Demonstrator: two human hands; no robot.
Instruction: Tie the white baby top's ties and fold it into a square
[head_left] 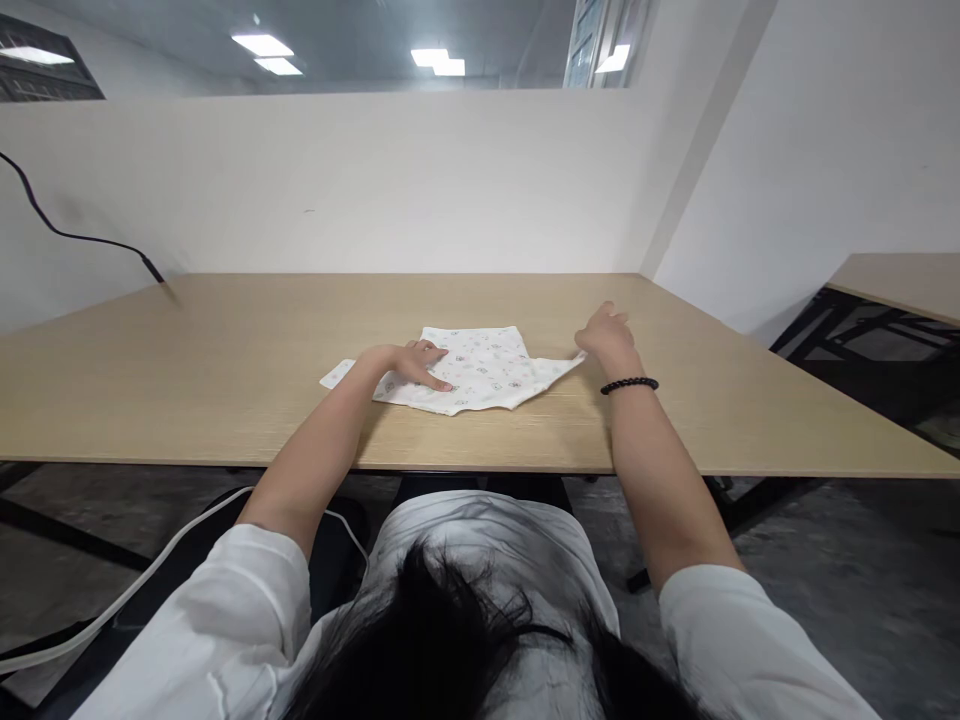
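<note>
A small white garment (pixel 480 372) with a faint printed pattern lies flat on the light wooden table (pixel 225 380). My left hand (pixel 416 364) rests on its left part, fingers stretched flat and pressing the cloth. My right hand (pixel 609 336) is at the garment's right corner, fingers curled around the cloth's tip. A black bead bracelet (pixel 628 384) circles my right wrist.
A white partition wall (pixel 375 180) stands along the table's far edge and right side. A black cable (pixel 75 236) hangs at the far left and touches the tabletop. Another table (pixel 900 282) stands at the right. A white cord (pixel 112 600) runs below the table's near edge.
</note>
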